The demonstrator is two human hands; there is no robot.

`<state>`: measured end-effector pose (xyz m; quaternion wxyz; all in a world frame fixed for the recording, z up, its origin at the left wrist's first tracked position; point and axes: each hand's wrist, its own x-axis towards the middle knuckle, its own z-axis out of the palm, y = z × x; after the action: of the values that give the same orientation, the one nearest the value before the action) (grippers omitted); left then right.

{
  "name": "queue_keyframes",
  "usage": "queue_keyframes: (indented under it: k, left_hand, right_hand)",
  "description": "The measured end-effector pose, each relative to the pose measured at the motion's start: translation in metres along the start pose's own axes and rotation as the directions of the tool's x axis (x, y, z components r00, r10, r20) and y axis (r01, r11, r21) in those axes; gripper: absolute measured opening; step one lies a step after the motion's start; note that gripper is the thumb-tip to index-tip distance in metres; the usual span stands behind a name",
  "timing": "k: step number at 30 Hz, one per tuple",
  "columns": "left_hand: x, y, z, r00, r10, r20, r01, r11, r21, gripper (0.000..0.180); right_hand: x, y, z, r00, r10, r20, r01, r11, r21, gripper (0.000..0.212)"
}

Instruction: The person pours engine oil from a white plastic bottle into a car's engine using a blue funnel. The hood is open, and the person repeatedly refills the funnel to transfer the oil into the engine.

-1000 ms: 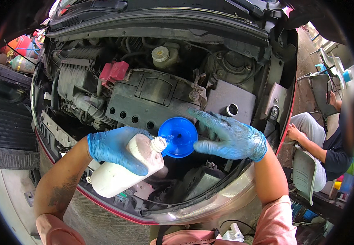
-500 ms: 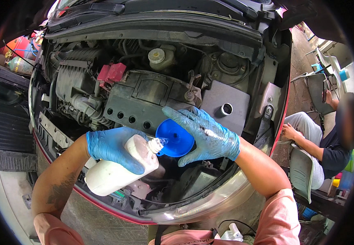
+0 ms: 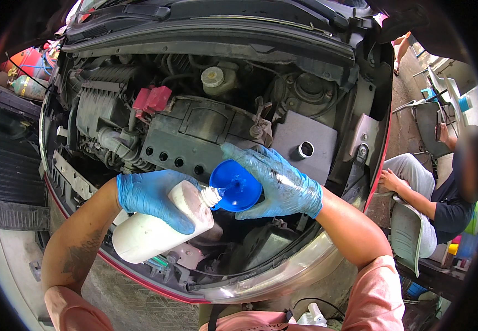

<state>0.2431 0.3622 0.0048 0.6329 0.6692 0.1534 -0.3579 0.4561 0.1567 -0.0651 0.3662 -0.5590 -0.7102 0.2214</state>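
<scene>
My left hand (image 3: 159, 198), in a blue glove, is wrapped round a white plastic bottle (image 3: 148, 237). The bottle lies tilted, its uncapped neck over the near left rim of a blue funnel (image 3: 227, 182). Clear liquid runs from the mouth into the bowl, where some splashes. Against the funnel's right side is my right hand (image 3: 283, 185), gloved in blue with wet, dark smears; its fingers and thumb curve round the rim. The funnel's lower end is hidden in the engine bay.
Around my hands are the black engine cover (image 3: 200, 129), a red terminal cover (image 3: 152, 99), a reservoir with a pale cap (image 3: 212, 77) and a dark grey box (image 3: 313, 135) carrying a round black cap-like piece (image 3: 305, 149). A seated person (image 3: 415, 187) is at the right, beyond the car's edge.
The bottle has tipped slightly further, and more liquid now flows and splashes in the funnel. My right thumb has moved in closer to the funnel's rim.
</scene>
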Motion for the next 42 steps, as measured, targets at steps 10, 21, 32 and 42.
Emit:
queue_keyframes:
  k: [10, 21, 32, 42]
  left_hand:
    - [-0.002, 0.007, 0.000, 0.998, -0.058, -0.010, 0.058, 0.998, -0.011, 0.049]
    - [-0.002, 0.005, 0.000, 0.999, -0.051, -0.011, 0.050, 0.996, -0.068, 0.050]
    - [-0.001, -0.001, 0.002, 0.996, -0.091, -0.024, 0.088, 0.990, -0.109, 0.052]
    - [-0.004, 0.008, 0.002, 0.995, -0.102, -0.017, 0.100, 0.990, -0.100, 0.054]
  right_hand:
    - [-0.001, 0.004, 0.001, 1.000, 0.023, 0.003, -0.023, 0.999, 0.023, 0.128]
    - [0.000, 0.000, -0.001, 1.000, 0.029, -0.005, -0.028, 0.999, 0.040, 0.126]
    - [0.000, -0.001, 0.001, 0.999, -0.018, -0.039, 0.019, 0.999, 0.028, 0.123]
    - [-0.001, -0.003, -0.003, 1.000, 0.023, 0.010, -0.023, 1.000, -0.004, 0.126]
